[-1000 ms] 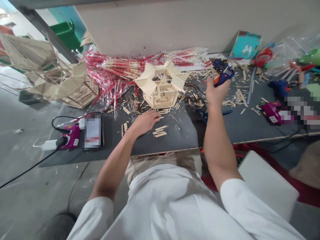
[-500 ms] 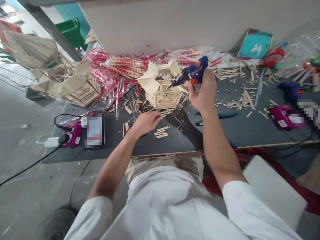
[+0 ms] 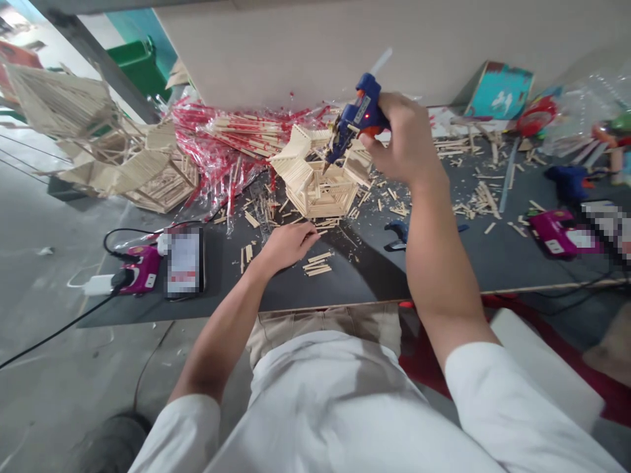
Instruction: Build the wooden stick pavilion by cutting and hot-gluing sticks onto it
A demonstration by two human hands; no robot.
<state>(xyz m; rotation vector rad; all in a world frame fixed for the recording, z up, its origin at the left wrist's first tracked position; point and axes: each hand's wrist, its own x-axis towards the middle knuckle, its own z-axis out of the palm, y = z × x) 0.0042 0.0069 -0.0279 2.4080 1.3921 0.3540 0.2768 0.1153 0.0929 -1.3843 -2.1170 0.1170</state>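
My right hand (image 3: pixel 407 135) is wrapped round a blue hot glue gun (image 3: pixel 363 108) with an orange trigger and a small red light. A clear glue stick (image 3: pixel 381 61) pokes out of its back end. The nozzle points down over the near part of a small wooden-stick model (image 3: pixel 323 197) with flared, roof-like panels. My left hand (image 3: pixel 288 246) lies on the dark table in front of the model, its fingers curled together. A small stick end shows by the fingertips; whether they grip it is unclear. Short wooden sticks (image 3: pixel 318 264) lie just right of this hand.
A larger stick model (image 3: pixel 142 164) stands at the left. Red-and-clear plastic wrapping with sticks (image 3: pixel 236 135) lies behind. Blue-handled pliers (image 3: pixel 397 235) rest beside my right forearm. A phone (image 3: pixel 185 263) and purple power strips (image 3: pixel 142 268) with cables sit on the table (image 3: pixel 365 282).
My right hand has lifted and tilted the glue gun more steeply, its nozzle shifting slightly left and up. My left hand stays in nearly the same spot.
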